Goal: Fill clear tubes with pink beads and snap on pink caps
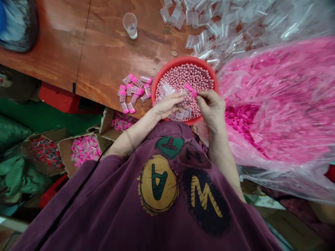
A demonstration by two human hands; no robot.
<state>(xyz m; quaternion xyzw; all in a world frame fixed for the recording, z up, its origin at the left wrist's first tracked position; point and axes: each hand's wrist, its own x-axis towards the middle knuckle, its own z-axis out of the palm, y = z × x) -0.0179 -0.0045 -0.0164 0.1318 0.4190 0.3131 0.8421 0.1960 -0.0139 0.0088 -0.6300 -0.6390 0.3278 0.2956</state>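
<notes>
A pink cap (191,90) is pinched between thumb and finger of my right hand (212,106), over a red bowl (154,85) of pinkish beads (191,72). My left hand (169,104) curls around a clear container (185,99), close beside the cap. I judge this as capping, calling for cap and opening to line up. Pink-topped containers (136,90) lie left of the bowl on the wooden table (104,66).

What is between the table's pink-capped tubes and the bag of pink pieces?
A red bowl of pink beads, left hand and right hand over it: head view.
</notes>
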